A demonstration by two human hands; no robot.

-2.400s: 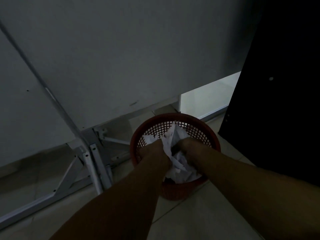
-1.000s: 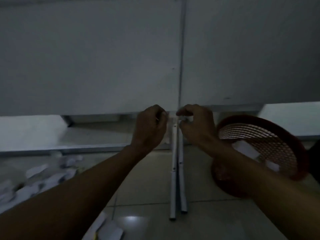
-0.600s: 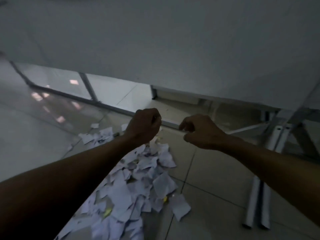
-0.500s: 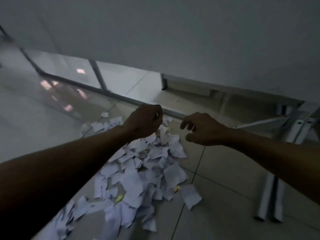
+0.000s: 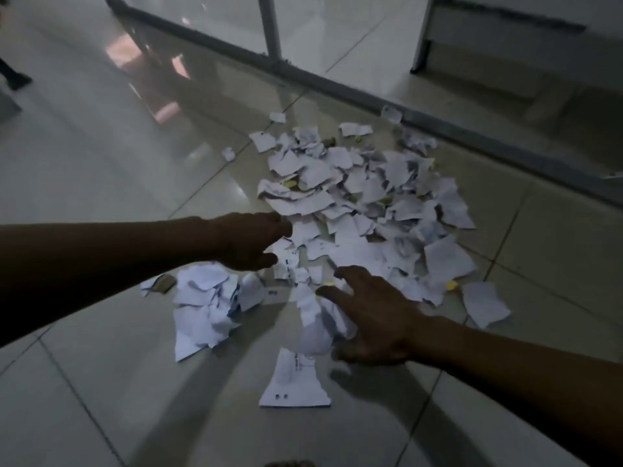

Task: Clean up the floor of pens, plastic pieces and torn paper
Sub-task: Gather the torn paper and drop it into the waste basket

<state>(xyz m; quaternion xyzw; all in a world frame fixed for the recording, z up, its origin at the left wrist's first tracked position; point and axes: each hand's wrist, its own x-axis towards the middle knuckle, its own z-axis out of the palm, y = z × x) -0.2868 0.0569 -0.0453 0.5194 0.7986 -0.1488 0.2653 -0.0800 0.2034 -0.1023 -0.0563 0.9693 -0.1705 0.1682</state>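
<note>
Sprawling torn paper (image 5: 354,210) (lengthwise away).

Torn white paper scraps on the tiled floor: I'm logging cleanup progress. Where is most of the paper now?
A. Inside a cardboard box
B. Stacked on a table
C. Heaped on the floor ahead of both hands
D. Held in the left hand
C: the torn white paper scraps lie heaped on the tiled floor, with the left hand and right hand reaching at the near edge.

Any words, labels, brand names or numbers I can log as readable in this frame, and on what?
None can be read.
Torn paper pile: dark print marks, too blurred to read.
Nearest paper piece: small dark marks, illegible.
Floor: no text.
</note>
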